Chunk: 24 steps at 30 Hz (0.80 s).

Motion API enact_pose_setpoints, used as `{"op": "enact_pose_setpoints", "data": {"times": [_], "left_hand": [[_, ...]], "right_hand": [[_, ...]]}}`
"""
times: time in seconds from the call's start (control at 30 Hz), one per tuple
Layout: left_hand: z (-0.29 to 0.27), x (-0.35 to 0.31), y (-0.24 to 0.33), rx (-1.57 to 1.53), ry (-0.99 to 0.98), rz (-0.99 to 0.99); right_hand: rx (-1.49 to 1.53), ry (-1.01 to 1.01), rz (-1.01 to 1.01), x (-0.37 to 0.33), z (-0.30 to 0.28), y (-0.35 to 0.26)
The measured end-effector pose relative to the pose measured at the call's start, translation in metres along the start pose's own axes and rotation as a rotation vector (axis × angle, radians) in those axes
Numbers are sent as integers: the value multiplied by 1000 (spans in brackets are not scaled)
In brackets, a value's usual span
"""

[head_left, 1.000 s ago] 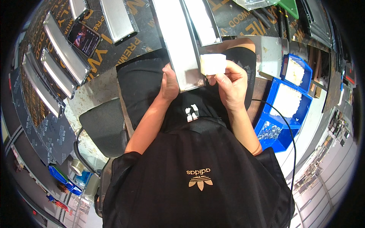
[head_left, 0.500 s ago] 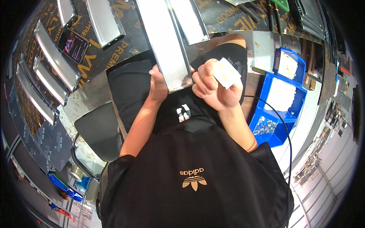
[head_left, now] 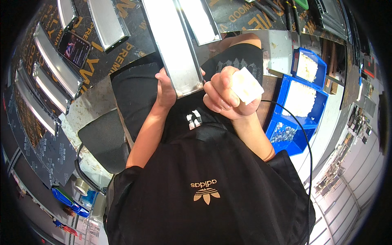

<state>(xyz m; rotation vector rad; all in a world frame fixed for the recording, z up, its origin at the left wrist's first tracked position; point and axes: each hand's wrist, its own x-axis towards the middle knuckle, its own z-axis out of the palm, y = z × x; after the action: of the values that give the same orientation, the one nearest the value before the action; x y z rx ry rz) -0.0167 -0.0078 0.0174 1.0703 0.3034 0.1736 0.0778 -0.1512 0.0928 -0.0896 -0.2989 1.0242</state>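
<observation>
My left hand (head_left: 165, 87) supports the near end of a long silver metal channel (head_left: 183, 73) with a shiny, shallow trough. Its thumb lies along the left edge, and a fingertip shows past the right edge; the other fingers are hidden beneath. Just right of that end, my right hand (head_left: 222, 92) is closed with its fingers curled. Held in it is a flat, white, squarish pad (head_left: 247, 85), whose material I cannot make out. Several small white-and-clear pieces (head_left: 194, 119) lie on my black clothing below the channel.
More metal channels (head_left: 108, 24) lie on the dark printed board (head_left: 139, 41), with a phone (head_left: 74, 49) between them. At right stand blue bins (head_left: 279, 110) holding white and clear small parts. Dark-handled tools (head_left: 292, 16) are at the back right. A black cable (head_left: 300, 126) runs down the right.
The white pad has tilted and turned slightly in my right hand, showing more of its face. The channel stays in my left hand. The whole view has shifted a little.
</observation>
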Motion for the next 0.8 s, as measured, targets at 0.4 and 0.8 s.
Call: {"op": "enact_pose_setpoints", "data": {"times": [0.4, 0.8], "left_hand": [[-5, -4, -1, 77, 24, -72], [-10, -3, -10, 85, 48, -16]], "right_hand": [[-380, 258, 6, 3, 10, 1], [-284, 305, 79, 1, 4, 1]]}}
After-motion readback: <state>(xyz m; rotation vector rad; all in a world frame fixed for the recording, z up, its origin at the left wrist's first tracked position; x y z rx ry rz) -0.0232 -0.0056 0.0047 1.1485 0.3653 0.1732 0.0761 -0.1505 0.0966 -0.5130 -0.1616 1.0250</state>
